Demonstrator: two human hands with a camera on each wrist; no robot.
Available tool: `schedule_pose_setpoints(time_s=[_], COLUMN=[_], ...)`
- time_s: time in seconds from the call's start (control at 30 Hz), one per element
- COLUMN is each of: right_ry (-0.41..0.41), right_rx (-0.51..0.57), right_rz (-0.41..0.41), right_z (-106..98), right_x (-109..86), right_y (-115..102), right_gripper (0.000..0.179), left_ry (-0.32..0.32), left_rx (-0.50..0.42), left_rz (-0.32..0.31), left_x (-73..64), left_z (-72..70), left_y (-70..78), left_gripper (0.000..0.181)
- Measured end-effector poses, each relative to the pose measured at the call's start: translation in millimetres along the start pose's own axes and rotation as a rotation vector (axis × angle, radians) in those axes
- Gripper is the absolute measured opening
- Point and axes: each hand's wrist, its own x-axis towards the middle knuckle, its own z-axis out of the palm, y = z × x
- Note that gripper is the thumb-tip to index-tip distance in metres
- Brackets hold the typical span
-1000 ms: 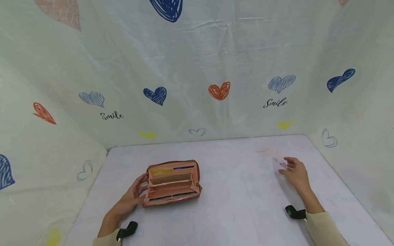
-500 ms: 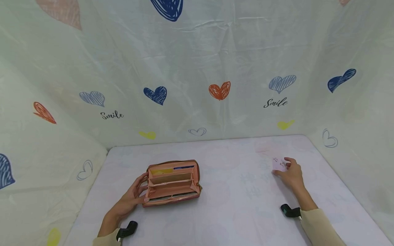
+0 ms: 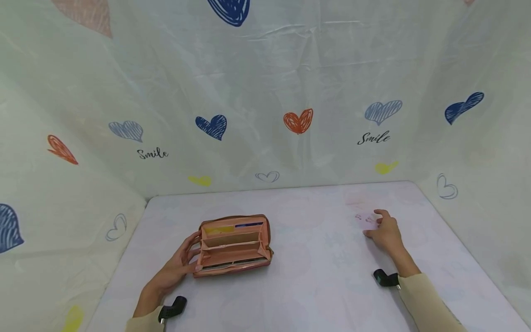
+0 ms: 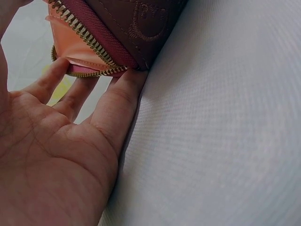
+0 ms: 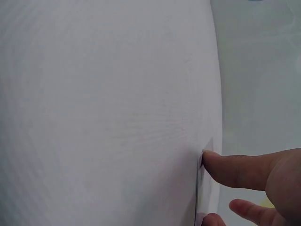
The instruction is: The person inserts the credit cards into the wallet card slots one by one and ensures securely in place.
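An open pink zip-around wallet rests on the white table with its compartments facing up. At its left end, my left hand grips it, thumb at the near lower corner and fingers along the side. The left wrist view shows the thumb and fingertips at the brass zipper and the dark red outer cover. Off to the right, my right hand pinches a thin pale pink card with small printed marks. In the right wrist view the card appears nearly edge-on, close over the table.
A yellow card and a blue-edged one sit in the wallet's back slots; dark-edged cards line the front slots. A heart-printed curtain surrounds the table. Black wrist devices sit at both cuffs.
My right hand has shifted left over the table with the pale card, and the thumb has moved out along its near side. The left hand and wallet stay put.
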Motion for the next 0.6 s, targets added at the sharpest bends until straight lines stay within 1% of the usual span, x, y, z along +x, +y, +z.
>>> schedule_pose_setpoints(time_s=[0.13, 0.23, 0.33, 0.47, 0.6], right_ry=[-0.037, -0.048, -0.020, 0.035, 0.025], right_rx=[-0.003, 0.001, -0.003, 0.002, 0.035], right_rz=[-0.036, -0.064, -0.098, -0.175, -0.215], right_z=[0.5, 2.7, 3.9, 2.7, 1.0], right_x=[0.1, -0.6, -1.5, -2.2, -5.1], right_y=[1.7, 5.1, 7.5, 7.6, 0.3], right_gripper=[0.080, 0.074, 0.059, 0.035, 0.027], left_ry=[0.001, 0.001, 0.001, 0.000, 0.003], left_rx=[0.007, 0.004, 0.003, 0.002, -0.002], left_rz=[0.015, 0.007, 0.002, -0.006, -0.010], left_x=[-0.1, -0.2, -0.5, -0.7, -1.2], left_z=[0.4, 0.4, 0.5, 0.8, 0.3], left_y=[-1.0, -0.3, 0.1, 0.0, 0.3], left_gripper=[0.099, 0.100, 0.100, 0.099, 0.100])
